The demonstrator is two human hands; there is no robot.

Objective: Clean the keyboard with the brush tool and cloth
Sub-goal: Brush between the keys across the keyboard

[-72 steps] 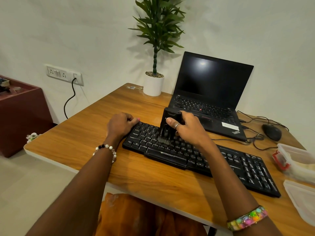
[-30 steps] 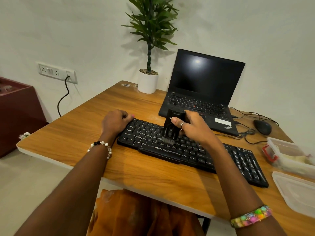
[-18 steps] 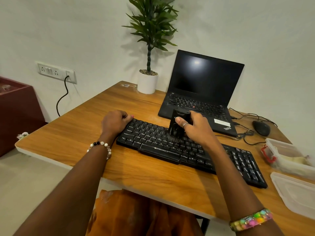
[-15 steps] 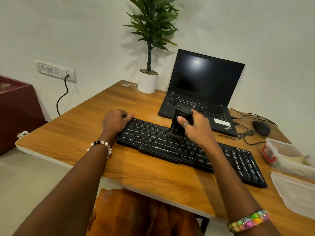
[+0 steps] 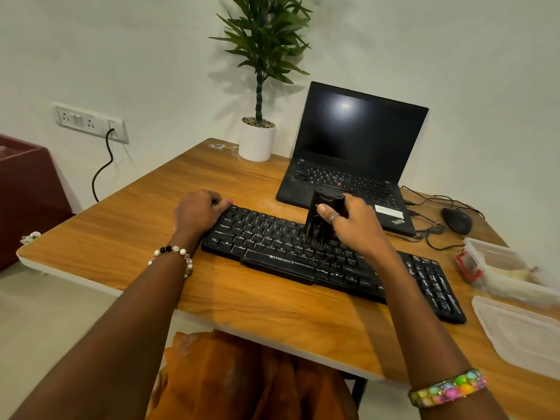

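Observation:
A black keyboard (image 5: 272, 256) lies across the wooden desk (image 5: 127, 237). My right hand (image 5: 354, 225) grips a black brush tool (image 5: 321, 219) upright, its bristles down on the keys near the keyboard's middle. My left hand (image 5: 197, 212) is curled over the keyboard's far left corner and holds it in place. A pale cloth (image 5: 512, 275) seems to lie inside an open clear box (image 5: 491, 256) at the right.
An open black laptop (image 5: 357, 153) stands just behind the keyboard. A potted plant (image 5: 257, 140) is at the back, a mouse (image 5: 456, 219) with tangled cables at back right. The box's clear lid (image 5: 521, 331) lies at the desk's right front edge.
The brush has travelled rightward along the keys, from left of the keyboard's centre toward its middle, with small strokes back and forth. My left hand has stayed on the corner.

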